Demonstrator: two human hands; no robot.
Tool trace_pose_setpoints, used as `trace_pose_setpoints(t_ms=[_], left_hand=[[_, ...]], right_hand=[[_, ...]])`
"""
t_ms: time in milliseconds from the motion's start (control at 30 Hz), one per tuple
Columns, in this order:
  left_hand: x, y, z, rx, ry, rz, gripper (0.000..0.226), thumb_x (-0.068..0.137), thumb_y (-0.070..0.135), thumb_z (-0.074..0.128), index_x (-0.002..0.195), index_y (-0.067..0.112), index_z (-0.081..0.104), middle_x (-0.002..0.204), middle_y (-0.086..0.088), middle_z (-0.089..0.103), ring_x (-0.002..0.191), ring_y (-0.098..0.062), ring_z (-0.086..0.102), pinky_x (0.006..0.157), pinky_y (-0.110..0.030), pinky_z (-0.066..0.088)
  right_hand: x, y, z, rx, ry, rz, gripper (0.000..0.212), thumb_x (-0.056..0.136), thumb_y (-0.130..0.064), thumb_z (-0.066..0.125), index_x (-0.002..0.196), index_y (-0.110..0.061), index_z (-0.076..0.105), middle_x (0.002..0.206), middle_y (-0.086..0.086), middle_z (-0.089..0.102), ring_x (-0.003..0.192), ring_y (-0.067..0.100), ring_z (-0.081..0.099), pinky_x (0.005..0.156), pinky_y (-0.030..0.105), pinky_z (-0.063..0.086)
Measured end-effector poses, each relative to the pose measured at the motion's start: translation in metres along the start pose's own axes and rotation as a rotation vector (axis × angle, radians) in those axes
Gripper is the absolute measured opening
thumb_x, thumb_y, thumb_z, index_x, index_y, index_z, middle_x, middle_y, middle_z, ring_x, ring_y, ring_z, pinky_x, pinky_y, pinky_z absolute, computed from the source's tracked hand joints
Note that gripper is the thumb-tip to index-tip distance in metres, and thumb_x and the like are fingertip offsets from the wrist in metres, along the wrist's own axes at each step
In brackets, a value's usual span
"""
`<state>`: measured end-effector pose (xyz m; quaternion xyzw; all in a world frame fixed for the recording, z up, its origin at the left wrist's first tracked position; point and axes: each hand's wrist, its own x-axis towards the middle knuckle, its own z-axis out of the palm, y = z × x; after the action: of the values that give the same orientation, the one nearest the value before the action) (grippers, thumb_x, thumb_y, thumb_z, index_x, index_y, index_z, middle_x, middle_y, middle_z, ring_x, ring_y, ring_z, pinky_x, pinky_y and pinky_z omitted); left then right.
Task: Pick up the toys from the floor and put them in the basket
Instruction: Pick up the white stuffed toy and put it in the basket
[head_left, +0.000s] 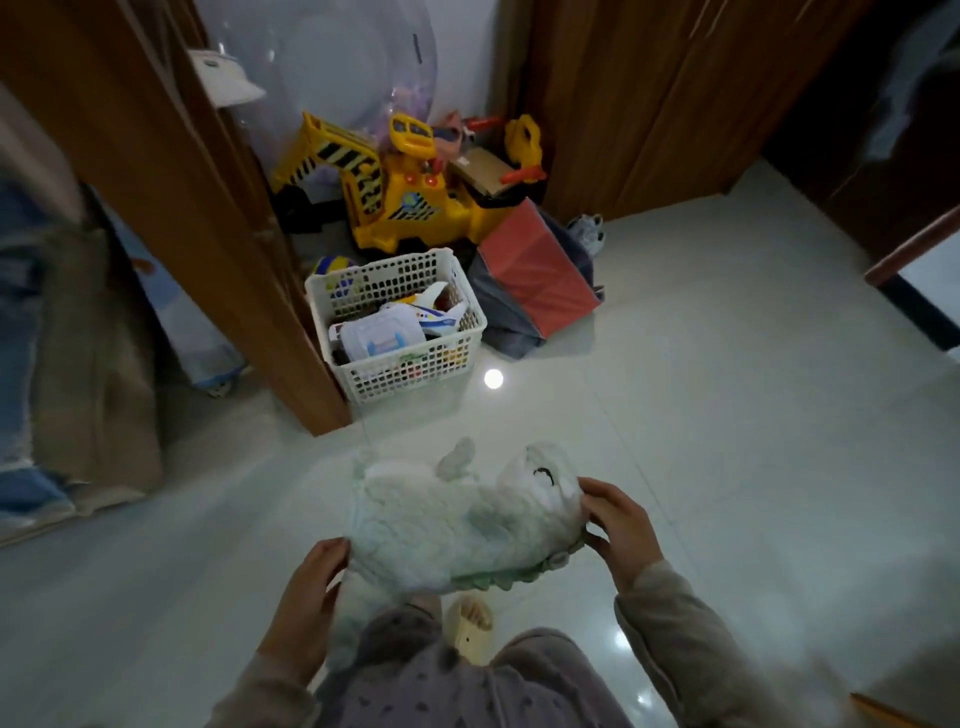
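A large pale green plush toy (457, 519) with a white face and a ridge of spikes along its back hangs above the tiled floor, held between both hands. My left hand (306, 597) grips its tail end at the lower left. My right hand (618, 525) grips its head end at the right. A white perforated plastic basket (415, 364) stands on the floor ahead, beside a wooden door frame, and holds a white toy plane and several other toys.
A yellow ride-on excavator (395, 192) stands behind the basket. A red and grey folded box (535, 280) lies to the basket's right. A wooden door frame (208, 234) rises at the left, wooden wardrobe doors (649, 104) at the back. My slippered foot (467, 623) shows below the plush.
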<state>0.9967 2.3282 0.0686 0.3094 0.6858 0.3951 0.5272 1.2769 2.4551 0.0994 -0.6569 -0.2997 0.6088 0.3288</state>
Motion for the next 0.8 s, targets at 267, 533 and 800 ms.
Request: trace_pose_setpoints(t_ms=[267,533,800], left_hand=[[0.083,0.031,0.012,-0.290,0.171,-0.287,0.017,0.097,0.020,0.039,0.100,0.015,0.054,0.094,-0.001,0.057,0.081,-0.010,0.054,0.064,-0.024,0.053],[0.200,0.098,-0.022,-0.270,0.250,-0.242,0.017,0.096,0.002,0.039,0.097,0.001,0.056,0.096,-0.012,0.057,0.079,-0.012,0.056,0.063,-0.013,0.052],[0.291,0.155,-0.050,-0.404,0.213,-0.365,0.015,0.093,0.014,0.047,0.087,0.013,0.061,0.084,-0.006,0.063,0.076,-0.018,0.058,0.063,-0.030,0.047]], right_hand=[[0.097,-0.059,0.045,-0.045,-0.062,-0.003,0.023,0.089,0.001,0.050,0.084,-0.014,0.066,0.093,0.010,0.062,0.087,0.023,0.056,0.064,0.029,0.049],[0.189,-0.122,0.106,-0.051,-0.101,0.027,0.015,0.092,-0.001,0.049,0.100,-0.003,0.061,0.101,0.015,0.060,0.088,0.028,0.055,0.063,0.031,0.050],[0.256,-0.182,0.154,-0.027,-0.090,0.035,0.017,0.090,0.002,0.049,0.099,-0.006,0.061,0.088,0.011,0.060,0.075,0.020,0.056,0.059,0.030,0.047]])
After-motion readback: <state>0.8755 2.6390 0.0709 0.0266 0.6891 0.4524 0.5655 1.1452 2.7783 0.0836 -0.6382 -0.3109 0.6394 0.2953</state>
